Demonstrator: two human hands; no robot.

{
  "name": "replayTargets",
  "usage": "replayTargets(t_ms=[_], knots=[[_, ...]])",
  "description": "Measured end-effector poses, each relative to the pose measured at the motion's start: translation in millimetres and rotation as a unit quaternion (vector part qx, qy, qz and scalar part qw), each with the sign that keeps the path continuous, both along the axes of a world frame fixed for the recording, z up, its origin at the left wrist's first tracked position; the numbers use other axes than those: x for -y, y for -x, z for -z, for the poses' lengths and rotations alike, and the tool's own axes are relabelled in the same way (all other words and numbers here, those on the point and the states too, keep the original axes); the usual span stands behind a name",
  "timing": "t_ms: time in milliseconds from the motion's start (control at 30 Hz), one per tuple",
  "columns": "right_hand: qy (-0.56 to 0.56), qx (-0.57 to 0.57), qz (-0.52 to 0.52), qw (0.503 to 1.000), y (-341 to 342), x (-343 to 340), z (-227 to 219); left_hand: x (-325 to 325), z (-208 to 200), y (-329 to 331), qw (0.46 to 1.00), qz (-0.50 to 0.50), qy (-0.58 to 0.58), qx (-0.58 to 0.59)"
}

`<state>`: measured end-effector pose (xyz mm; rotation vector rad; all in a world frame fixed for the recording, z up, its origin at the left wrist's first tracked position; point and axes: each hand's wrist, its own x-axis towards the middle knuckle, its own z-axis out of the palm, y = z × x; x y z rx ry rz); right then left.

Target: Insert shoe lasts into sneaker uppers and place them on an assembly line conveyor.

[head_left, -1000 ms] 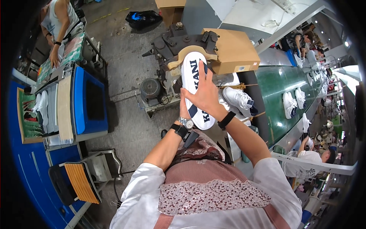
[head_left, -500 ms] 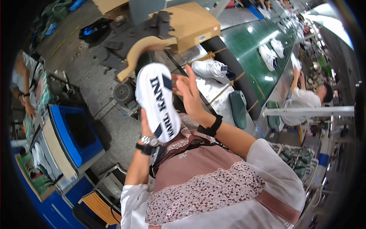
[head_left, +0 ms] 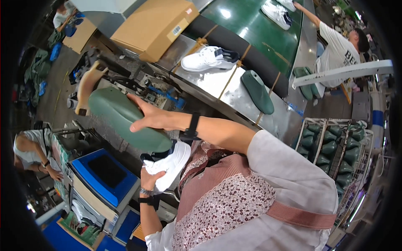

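Last out of shoe, beside the cardboard box (head_left: 153,26).
I see right hand (head_left: 153,118) fingers clamped on green last (head_left: 125,121); left hand (head_left: 151,180) fingers grip white sneaker (head_left: 169,164).

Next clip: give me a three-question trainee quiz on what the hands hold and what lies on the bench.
1. True or false: the right hand holds a green shoe last.
2. What does the left hand grip?
A. cardboard box
B. white sneaker
C. blue bin
3. Fill in: on the metal bench lies a second white shoe and a green ____.

Key: 1 true; 2 B; 3 last.
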<state>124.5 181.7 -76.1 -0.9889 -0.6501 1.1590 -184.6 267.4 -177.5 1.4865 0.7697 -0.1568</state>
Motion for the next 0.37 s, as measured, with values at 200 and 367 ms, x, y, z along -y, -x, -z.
replayTargets(t_ms=[200, 367], knots=[[0.025, 0.402, 0.237, 0.884, -92, 157, -11, 45, 0, -151, 0.977, 0.101, -0.188, 0.018], [0.228, 0.374, 0.411, 0.799, -154, 300, 2, 111, -39, -318, 0.911, 0.278, -0.302, 0.044]])
